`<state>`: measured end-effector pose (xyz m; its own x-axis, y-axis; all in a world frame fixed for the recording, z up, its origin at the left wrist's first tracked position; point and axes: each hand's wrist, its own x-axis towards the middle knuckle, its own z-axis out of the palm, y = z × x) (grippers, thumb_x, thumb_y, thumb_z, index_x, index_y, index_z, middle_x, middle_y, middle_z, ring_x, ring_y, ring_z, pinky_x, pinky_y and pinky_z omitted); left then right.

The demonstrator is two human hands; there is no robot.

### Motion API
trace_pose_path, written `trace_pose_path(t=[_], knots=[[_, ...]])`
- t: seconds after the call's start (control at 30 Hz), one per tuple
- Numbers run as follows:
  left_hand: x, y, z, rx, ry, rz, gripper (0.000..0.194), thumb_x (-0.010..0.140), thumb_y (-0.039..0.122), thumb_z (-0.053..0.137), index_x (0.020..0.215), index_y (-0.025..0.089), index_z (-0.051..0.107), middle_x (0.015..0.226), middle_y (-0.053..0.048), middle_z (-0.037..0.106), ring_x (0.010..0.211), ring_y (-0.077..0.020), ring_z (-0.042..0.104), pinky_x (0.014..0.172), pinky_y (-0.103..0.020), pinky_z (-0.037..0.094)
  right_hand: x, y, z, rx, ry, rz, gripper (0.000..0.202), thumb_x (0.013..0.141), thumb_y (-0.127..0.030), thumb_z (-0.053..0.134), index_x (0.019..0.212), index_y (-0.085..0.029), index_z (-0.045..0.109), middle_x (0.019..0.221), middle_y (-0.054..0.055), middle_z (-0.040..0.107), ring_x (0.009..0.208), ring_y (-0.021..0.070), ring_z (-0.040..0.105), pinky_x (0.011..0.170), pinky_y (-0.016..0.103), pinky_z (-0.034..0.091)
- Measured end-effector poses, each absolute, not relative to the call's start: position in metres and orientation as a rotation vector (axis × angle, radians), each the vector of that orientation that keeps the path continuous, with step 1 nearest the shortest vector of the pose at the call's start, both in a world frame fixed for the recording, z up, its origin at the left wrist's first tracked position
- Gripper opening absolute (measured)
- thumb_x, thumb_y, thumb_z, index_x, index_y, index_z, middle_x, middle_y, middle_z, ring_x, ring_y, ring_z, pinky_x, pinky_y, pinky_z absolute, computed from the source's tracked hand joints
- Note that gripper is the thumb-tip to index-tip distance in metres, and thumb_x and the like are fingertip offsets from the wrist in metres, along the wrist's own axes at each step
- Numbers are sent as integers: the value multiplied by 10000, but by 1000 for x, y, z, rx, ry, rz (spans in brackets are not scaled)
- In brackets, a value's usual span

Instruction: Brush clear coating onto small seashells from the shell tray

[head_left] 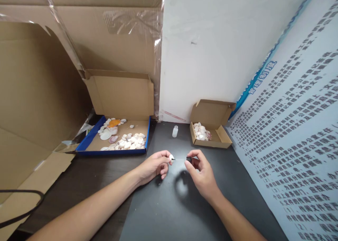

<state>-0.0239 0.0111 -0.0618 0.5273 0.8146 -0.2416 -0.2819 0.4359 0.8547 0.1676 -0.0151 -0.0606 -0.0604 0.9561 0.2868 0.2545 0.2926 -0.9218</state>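
"First item: condition of the hands?"

"Both occupied. The left hand (155,167) pinches a small pale shell (171,156) between thumb and forefinger, its remaining fingers curled below. The right hand (202,174) grips a black cap (188,159) at the fingertips."

"What spans the gap between them?"

"A thin stem (181,159), apparently a brush, projecting from the cap. Its long axis lies crosswise and near level, pointing toward the left hand. The dark tip (173,159) stands at the shell's right edge. From where I stand it appears to touch, but I cannot certify contact."

"Position of the shell, then?"

"Straight to the left of the right fingertips, in line with the stem, held clear of the bench (153,205). In my judgement that line governs: the left hand sets the shell's face, the right hand the tip's reach."

"Surroundings?"

"A small white bottle (175,131) stands upright beyond the gap, somewhat nearer the left fingertips. Farther off to the left lies a blue-sided tray (113,152) bearing a heap of shells (132,141). Ahead on the right, nearer the right hand, a cardboard box (211,144) has its lid raised and a second pile (201,131) inside."
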Motion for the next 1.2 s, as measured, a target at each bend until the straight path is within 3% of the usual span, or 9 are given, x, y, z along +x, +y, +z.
trace_pose_path(t=[1.2], knots=[[-24,12,-62,870,739,788,259,767,328,695,837,167,504,863,9,598,395,-2,382,382,-182,324,167,-16,-60,-1191,-1571,703,119,810,-227,588,857,-209,479,661,-46,455,536,105,429,490,211,369]])
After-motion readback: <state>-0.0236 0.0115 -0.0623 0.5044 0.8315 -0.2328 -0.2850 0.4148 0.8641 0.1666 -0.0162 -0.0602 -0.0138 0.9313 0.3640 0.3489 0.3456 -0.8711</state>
